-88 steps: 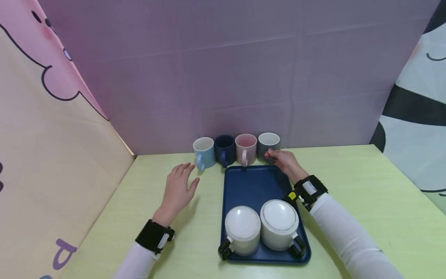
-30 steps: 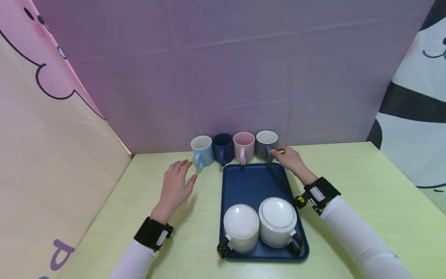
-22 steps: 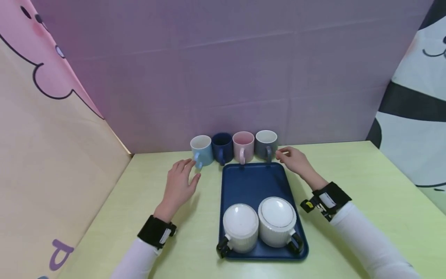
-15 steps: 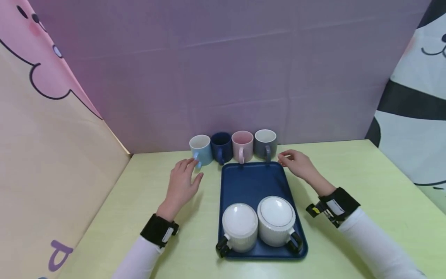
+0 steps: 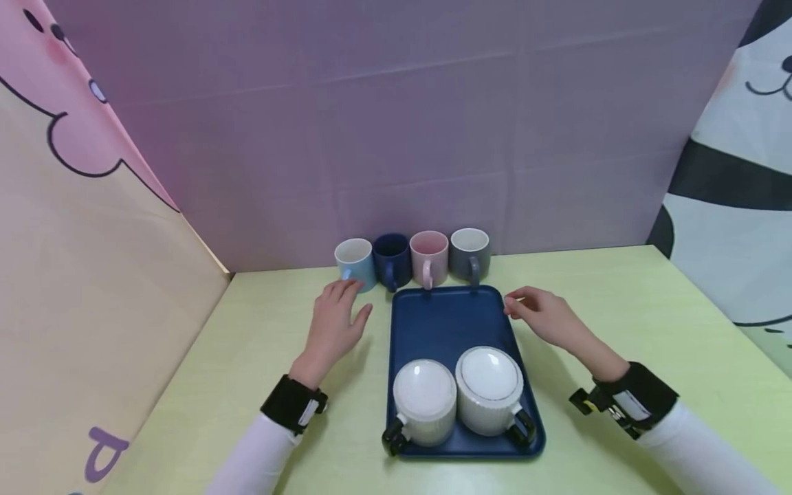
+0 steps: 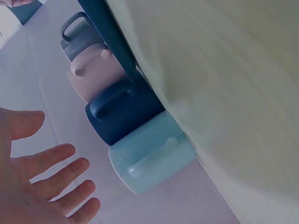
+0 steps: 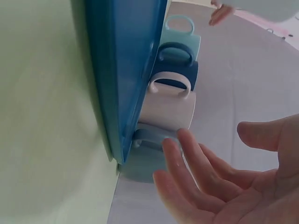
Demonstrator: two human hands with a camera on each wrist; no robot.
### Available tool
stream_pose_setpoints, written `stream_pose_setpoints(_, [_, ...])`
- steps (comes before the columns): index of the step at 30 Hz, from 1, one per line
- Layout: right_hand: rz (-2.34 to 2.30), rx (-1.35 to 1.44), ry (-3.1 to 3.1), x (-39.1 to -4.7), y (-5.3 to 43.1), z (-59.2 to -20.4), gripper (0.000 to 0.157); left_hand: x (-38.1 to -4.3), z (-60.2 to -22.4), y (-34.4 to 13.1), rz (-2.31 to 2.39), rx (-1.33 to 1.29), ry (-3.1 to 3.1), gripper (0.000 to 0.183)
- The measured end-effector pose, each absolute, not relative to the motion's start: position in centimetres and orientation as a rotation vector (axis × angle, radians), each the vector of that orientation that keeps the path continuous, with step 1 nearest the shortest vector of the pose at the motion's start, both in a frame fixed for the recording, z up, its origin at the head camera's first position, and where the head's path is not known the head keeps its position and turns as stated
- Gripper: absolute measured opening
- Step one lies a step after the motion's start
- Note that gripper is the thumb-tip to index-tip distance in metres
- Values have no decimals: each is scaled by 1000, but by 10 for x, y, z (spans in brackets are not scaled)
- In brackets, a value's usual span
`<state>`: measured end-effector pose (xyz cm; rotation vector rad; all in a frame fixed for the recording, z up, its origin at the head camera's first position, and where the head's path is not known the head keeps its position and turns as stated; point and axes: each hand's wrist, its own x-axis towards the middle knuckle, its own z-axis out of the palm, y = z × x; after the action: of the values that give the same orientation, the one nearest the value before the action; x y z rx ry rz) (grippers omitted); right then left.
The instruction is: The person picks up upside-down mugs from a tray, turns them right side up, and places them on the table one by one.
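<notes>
Four mugs would be too exact a count, so: several upright mugs stand in a row against the back wall, light blue (image 5: 357, 263), navy (image 5: 392, 261), pink (image 5: 429, 257) and grey (image 5: 469, 254), handles facing me. My left hand (image 5: 334, 326) hovers just in front of the light blue mug, overlapping its handle in the head view; the left wrist view shows its fingers spread, holding nothing. Beside the far right corner of the blue tray (image 5: 445, 316), my right hand (image 5: 551, 320) hangs with loosely bent fingers and nothing in them. Two white mugs, left (image 5: 425, 402) and right (image 5: 489, 392), sit upside down on the tray's near half.
The pale wooden-looking table (image 5: 272, 309) ends at a purple cloth wall (image 5: 396, 124) close behind the mug row. Printed cloth panels flank it on the left (image 5: 105, 275) and right (image 5: 736, 247). Black handles of the white mugs point toward the tray's near corners.
My right hand has let go of the grey mug's handle and drawn back toward me and to the right. My left hand has shifted slightly right. The mugs stay in place.
</notes>
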<state>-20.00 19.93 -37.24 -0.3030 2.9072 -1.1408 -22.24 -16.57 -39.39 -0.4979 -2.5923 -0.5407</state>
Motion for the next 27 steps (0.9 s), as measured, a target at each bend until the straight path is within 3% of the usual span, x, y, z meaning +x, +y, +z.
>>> stream_pose_setpoints(27, [-1097,-410,2776,-126,202,-365,28,-226,-389,-132,-545,-583,-2591,44])
